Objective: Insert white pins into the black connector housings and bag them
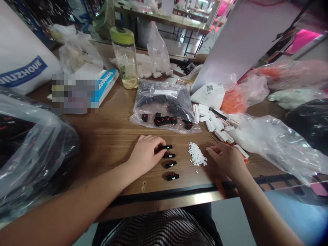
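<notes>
My left hand [147, 152] has thumb and fingers closed around one end of a black connector housing [167, 147] on the table. White dots show on its face. Just below it, apart from my hand, three more black connector housings [170, 164] lie in a column, also with white dots. To their right is a loose pile of tiny white plugs [196, 154], and a single one has strayed toward the table's front edge. My right hand [227, 159] hovers right of the pile, thumb and forefinger pinched on a small white plug [207, 148] at the fingertips.
Behind the housings lies a clear bag [164, 99] of black connectors. White rectangular pieces [215, 123] are heaped at right beside clear plastic bags [276, 143]. A green-lidded bottle [124, 58] stands at the back. A large plastic bag [33, 153] of black parts fills the left.
</notes>
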Available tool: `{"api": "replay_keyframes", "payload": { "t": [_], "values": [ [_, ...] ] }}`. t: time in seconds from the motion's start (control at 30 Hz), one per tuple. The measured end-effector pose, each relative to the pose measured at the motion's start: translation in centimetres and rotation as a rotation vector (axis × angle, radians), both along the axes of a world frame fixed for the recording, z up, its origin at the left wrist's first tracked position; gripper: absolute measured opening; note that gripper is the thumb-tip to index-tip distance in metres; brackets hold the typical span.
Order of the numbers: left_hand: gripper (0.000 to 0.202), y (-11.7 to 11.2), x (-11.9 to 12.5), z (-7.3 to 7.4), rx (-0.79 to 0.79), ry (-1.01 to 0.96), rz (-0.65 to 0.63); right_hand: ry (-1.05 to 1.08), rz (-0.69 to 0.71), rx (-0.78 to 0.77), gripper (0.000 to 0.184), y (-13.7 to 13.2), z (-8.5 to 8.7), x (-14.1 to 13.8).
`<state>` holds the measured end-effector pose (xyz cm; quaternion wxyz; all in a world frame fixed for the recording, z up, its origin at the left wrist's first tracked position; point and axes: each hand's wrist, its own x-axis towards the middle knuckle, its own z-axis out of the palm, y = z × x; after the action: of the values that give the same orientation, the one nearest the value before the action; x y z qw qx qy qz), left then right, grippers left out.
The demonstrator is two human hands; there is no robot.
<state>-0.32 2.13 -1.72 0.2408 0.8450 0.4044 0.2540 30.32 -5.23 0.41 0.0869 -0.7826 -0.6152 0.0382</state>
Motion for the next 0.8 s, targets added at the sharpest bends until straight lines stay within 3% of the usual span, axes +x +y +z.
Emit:
{"api": "replay_keyframes", "payload": {
  "t": [0.57, 0.8],
  "values": [
    [0.012, 0.0, 0.0, 0.1, 0.010, -0.025, -0.003, 0.147, -0.026, 0.000, 0.025, 0.4, -0.5, -0.4],
    [0.011, 0.0, -0.1, -0.1, 0.009, -0.022, -0.002, 0.169, -0.009, -0.032, 0.032, 0.4, 0.4, 0.5]
  ]
}}
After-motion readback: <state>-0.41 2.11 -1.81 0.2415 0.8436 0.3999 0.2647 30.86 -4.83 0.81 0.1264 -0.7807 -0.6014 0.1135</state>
